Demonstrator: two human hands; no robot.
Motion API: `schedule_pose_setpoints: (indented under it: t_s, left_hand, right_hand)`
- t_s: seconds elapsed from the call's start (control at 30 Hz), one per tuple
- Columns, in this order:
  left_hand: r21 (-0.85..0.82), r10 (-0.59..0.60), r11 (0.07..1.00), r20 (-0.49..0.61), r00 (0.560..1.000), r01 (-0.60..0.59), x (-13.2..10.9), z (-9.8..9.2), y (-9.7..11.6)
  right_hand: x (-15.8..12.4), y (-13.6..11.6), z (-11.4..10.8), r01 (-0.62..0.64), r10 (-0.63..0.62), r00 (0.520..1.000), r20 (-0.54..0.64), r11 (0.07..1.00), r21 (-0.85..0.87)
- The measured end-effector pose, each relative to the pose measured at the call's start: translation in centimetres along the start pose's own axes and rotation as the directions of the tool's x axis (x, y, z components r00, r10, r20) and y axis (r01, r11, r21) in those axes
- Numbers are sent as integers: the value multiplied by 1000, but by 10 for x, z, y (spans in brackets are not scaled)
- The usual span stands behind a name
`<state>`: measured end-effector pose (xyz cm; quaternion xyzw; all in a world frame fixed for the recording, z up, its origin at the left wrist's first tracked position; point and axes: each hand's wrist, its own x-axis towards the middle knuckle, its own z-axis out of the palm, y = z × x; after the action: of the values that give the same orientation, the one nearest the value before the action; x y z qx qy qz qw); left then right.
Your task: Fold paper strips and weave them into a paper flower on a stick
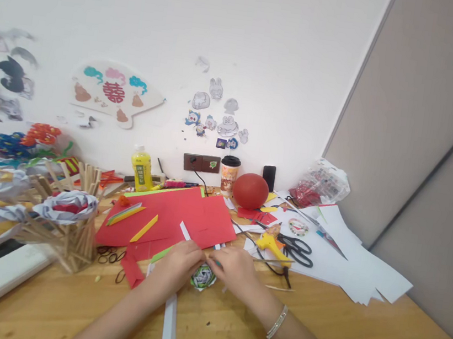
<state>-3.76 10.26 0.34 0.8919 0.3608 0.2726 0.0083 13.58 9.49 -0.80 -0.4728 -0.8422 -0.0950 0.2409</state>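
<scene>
Both hands meet low in the middle of the head view, around a small green-and-white paper flower [202,278]. My left hand [181,261] is closed with its fingertips pinched at the flower's upper left edge. From the other side, my right hand [234,269] presses its fingers against the upper right edge. The fingers hide the flower's far side. A folded white paper strip [169,329] runs from under my left hand toward the table's front. Close to my right hand, a yellow glue gun [272,245] lies on its side.
Red paper sheets [179,213] and yellow strips [144,229] lie beyond the hands. At right are black-handled scissors [299,250], a red balloon [251,191] and white paper [356,264]. A cup [229,175] and yellow bottle [142,169] stand behind. Sticks [79,239] and paper flowers crowd the left.
</scene>
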Motion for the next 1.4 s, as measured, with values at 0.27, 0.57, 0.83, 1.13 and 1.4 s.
schedule_pose_setpoints:
  t_s: [0.27,0.57,0.83,1.13,1.4]
  left_hand:
    - [205,64,975,95,993,-82,-3,5,2]
    - [96,-125,989,87,988,116,-1,7,8]
    - [172,-141,978,139,980,116,-1,2,16]
    - [223,-119,972,172,978,79,-1,1,10]
    - [347,-32,938,84,996,1,-2,8,3]
  right_hand:
    - [-2,-1,-6,-105,101,992,73,993,59]
    - [0,0,-4,39,-31,993,117,997,-64]
    - [2,3,-13,55,-53,986,158,998,-5]
    - [-2,7,-7,175,-159,970,183,982,-72]
    - [4,17,-8,58,-19,986,166,971,-233]
